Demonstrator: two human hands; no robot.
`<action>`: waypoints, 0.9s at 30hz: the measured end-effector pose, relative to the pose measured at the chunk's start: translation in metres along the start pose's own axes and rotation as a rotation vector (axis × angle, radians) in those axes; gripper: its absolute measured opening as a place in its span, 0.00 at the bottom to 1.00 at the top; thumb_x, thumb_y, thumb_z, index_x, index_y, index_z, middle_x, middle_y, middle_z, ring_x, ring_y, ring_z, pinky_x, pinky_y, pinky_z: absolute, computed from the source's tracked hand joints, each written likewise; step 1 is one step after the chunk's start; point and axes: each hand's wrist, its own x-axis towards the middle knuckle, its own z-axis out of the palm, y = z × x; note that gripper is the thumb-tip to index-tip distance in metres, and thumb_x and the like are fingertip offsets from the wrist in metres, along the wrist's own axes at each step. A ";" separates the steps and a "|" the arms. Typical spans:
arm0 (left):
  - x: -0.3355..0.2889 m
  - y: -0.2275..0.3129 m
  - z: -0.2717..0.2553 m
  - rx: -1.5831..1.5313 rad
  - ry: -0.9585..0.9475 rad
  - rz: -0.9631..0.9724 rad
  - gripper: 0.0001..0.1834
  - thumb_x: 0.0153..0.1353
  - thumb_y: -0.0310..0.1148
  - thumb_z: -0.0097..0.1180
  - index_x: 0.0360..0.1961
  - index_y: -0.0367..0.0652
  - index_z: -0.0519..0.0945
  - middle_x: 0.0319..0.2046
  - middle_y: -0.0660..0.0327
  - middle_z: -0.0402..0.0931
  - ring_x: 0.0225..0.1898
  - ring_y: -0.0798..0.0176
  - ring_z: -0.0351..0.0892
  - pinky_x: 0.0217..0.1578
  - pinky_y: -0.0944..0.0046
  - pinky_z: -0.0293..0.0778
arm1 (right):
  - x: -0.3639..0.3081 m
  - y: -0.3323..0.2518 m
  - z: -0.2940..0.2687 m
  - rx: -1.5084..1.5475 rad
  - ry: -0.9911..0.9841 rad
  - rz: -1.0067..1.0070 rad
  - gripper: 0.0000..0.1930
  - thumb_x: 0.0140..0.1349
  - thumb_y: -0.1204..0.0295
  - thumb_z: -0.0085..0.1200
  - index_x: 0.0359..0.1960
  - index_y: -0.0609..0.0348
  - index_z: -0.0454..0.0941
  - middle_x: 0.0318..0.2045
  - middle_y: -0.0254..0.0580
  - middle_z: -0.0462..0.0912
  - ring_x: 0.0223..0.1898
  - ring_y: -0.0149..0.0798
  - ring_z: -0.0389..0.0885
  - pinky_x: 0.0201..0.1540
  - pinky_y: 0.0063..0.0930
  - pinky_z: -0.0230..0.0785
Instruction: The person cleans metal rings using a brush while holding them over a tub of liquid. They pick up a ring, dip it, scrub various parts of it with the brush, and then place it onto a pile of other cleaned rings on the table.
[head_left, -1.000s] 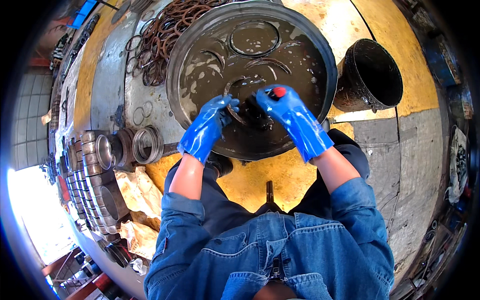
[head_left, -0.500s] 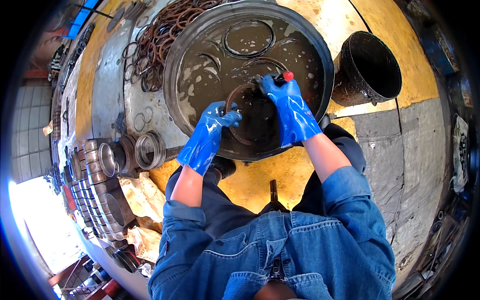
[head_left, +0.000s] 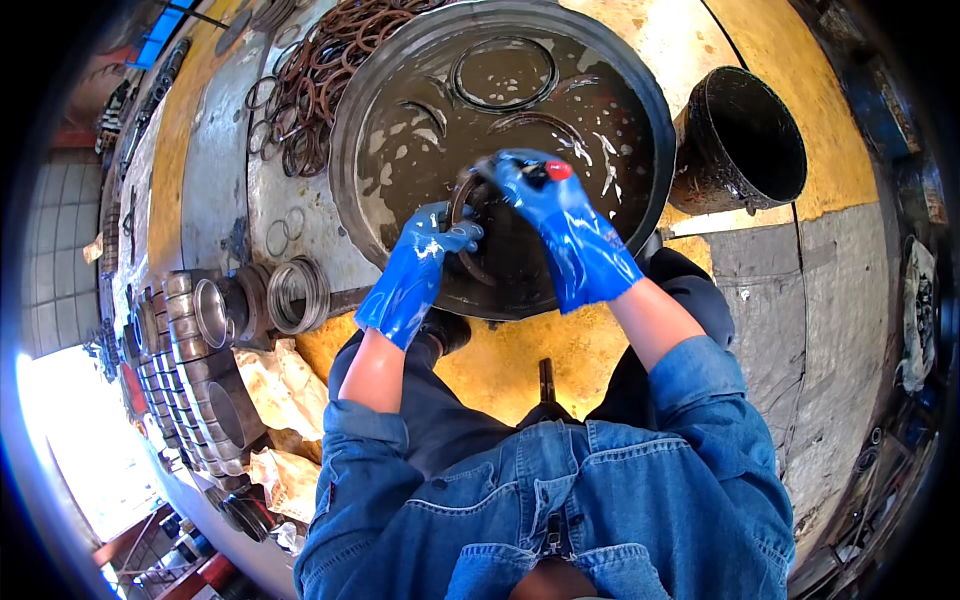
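Over a large round metal basin (head_left: 344, 150) of murky dark liquid, I work with both hands in blue rubber gloves. My left hand (head_left: 428, 245) grips a rusty brown metal ring (head_left: 474, 266) by its left side, fingers wrapped round it. My right hand (head_left: 538, 190) is closed on a tool with a red and black handle (head_left: 558, 171), held against or just over the ring's upper part. The tool's working end is hidden and blurred. Farther back in the liquid lies a large thin ring (head_left: 456, 80), and another ring (head_left: 540, 118) is partly sunk in front of it.
A dark bucket (head_left: 692, 165) stands right of the basin. To the left back lies a heap of rusty rings (head_left: 330, 70). Metal rings (head_left: 298, 297) and stacked cylindrical sleeves (head_left: 200, 380) line the left side, beside brown paper (head_left: 280, 385). My legs straddle the basin's near side.
My right hand has moved slightly left and turned, carrying the tool toward the ring's upper left. My left hand still grips the ring in nearly the same place.
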 end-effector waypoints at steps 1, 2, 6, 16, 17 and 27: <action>-0.003 0.007 0.005 0.005 -0.006 -0.015 0.18 0.64 0.26 0.63 0.54 0.33 0.81 0.39 0.55 0.86 0.36 0.63 0.83 0.42 0.64 0.78 | 0.007 0.007 -0.015 -0.315 0.157 -0.033 0.13 0.68 0.64 0.61 0.45 0.61 0.87 0.36 0.45 0.90 0.38 0.35 0.88 0.44 0.31 0.78; -0.002 0.013 0.008 0.009 -0.015 -0.029 0.18 0.66 0.26 0.62 0.56 0.33 0.80 0.41 0.55 0.86 0.37 0.63 0.83 0.44 0.65 0.78 | 0.017 0.028 -0.029 -0.342 0.258 0.009 0.15 0.67 0.63 0.61 0.45 0.63 0.86 0.36 0.46 0.90 0.37 0.35 0.88 0.43 0.32 0.78; -0.005 0.011 -0.002 0.097 0.010 -0.069 0.18 0.65 0.27 0.63 0.55 0.32 0.80 0.39 0.55 0.86 0.36 0.64 0.83 0.43 0.66 0.77 | 0.001 -0.002 -0.009 -0.221 0.212 0.132 0.14 0.66 0.64 0.64 0.44 0.62 0.87 0.37 0.42 0.90 0.36 0.32 0.87 0.42 0.29 0.79; 0.012 -0.017 -0.004 -0.028 -0.015 0.066 0.18 0.65 0.27 0.63 0.53 0.30 0.80 0.39 0.55 0.85 0.36 0.63 0.83 0.43 0.66 0.78 | 0.010 0.015 -0.020 -0.215 0.183 0.026 0.14 0.65 0.60 0.63 0.41 0.59 0.88 0.33 0.42 0.90 0.36 0.34 0.88 0.44 0.30 0.78; 0.011 -0.012 0.000 -0.060 -0.006 0.054 0.17 0.65 0.26 0.63 0.53 0.30 0.80 0.39 0.55 0.85 0.36 0.63 0.83 0.43 0.66 0.78 | 0.017 0.024 -0.031 -0.255 0.298 0.121 0.15 0.63 0.60 0.63 0.39 0.61 0.87 0.31 0.43 0.90 0.34 0.35 0.88 0.42 0.31 0.78; 0.009 0.019 0.002 -0.105 0.121 -0.034 0.24 0.65 0.29 0.65 0.60 0.31 0.75 0.41 0.56 0.86 0.39 0.63 0.84 0.45 0.66 0.79 | -0.021 -0.043 -0.025 -0.002 0.237 -0.066 0.16 0.65 0.63 0.62 0.44 0.64 0.86 0.35 0.43 0.89 0.37 0.32 0.86 0.44 0.30 0.77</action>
